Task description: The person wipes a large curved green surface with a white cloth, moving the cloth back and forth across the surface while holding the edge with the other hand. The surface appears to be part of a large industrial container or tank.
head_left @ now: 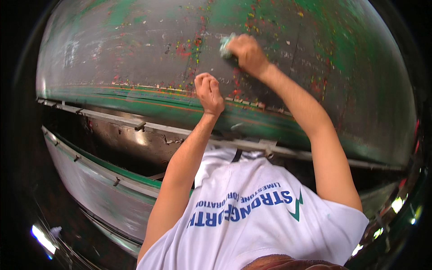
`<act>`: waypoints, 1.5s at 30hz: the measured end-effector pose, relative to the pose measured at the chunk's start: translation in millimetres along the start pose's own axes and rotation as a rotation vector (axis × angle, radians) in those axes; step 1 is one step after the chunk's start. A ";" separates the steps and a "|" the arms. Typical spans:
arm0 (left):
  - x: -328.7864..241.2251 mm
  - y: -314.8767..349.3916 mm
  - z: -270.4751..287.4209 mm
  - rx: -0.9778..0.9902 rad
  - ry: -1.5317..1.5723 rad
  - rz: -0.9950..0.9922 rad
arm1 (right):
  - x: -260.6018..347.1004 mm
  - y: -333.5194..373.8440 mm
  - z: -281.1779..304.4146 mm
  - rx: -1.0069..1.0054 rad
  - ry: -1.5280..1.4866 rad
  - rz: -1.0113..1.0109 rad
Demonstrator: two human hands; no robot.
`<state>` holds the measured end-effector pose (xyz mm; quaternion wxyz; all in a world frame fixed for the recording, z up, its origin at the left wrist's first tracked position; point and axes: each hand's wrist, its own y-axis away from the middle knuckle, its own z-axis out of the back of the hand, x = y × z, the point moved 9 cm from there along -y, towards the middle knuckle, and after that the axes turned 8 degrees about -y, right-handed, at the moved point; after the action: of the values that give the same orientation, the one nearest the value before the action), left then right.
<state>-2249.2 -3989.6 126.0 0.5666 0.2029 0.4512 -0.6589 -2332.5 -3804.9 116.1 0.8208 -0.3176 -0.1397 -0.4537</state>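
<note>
My right hand (248,53) is closed round a crumpled pale green rag (226,47), against a broad grey and green surface (135,54) speckled with red, yellow and green paint. Slight blur shows on this hand and the rag. Nearer to me and further left, my left hand (210,93) has its fingers curled in over the near edge of the same surface. Whatever it may hold is hidden behind the fingers.
A metal rail (166,130) with short pegs runs below the near edge of the surface. Under it, a dark gap separates it from a second grey panel (103,180) with a green edge at lower left. Bright lights show at the lower corners.
</note>
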 end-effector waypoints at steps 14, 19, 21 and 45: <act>107.0 -71.0 129.6 0.586 0.436 0.382 | 50.0 164.4 80.8 -0.507 0.464 -0.868; 180.3 -138.2 211.9 0.434 -0.074 0.161 | 144.2 83.0 -47.9 -0.048 0.036 -0.347; 203.9 -158.7 249.6 0.334 -0.331 0.003 | 133.6 121.0 -26.1 0.037 0.063 -0.352; 289.8 -183.8 292.9 0.030 -0.912 0.057 | 179.1 -56.9 -94.7 0.097 -0.203 0.296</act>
<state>-2428.5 -4403.5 116.8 0.7225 -0.0875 0.1403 -0.6714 -2287.1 -4005.8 159.4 0.8747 -0.3389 -0.1954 -0.2862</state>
